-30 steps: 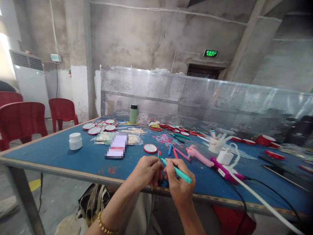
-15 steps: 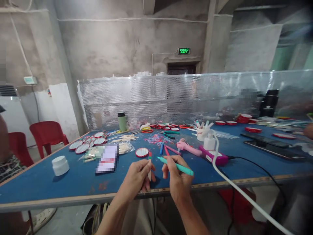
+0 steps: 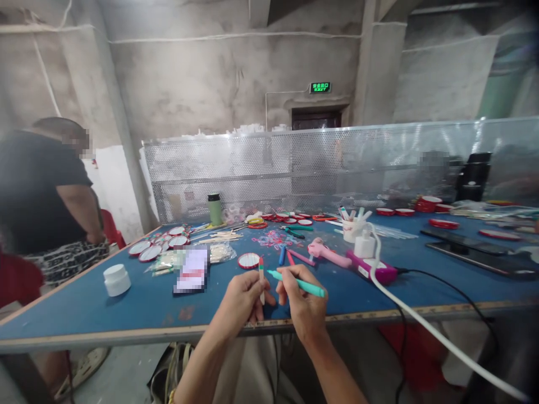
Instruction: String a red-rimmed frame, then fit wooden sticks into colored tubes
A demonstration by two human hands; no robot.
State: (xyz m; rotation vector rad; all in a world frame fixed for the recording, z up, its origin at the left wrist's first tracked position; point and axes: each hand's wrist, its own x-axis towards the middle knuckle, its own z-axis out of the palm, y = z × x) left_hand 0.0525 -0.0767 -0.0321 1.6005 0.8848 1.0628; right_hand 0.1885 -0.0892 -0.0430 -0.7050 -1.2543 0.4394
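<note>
Pinched upright in my left hand is a flat wooden craft stick, coloured red at its top with green and white just below. My right hand holds a teal marker like a pen, its tip pointing left at the stick's coloured end. A small gap seems to lie between tip and stick. Behind the stick lies a round white disc with a red rim. A blue marker and a pink-red pen lie just beyond my hands.
A pink glue-gun-like tool and a purple power strip with a white cable lie right. A cup of sticks stands behind them. Left are a phone and a white jar. A person stands at far left.
The teal marker's tip has come closer to the stick. The person at far left now shows much more fully, leaning forward. The whole view has shifted slightly.
</note>
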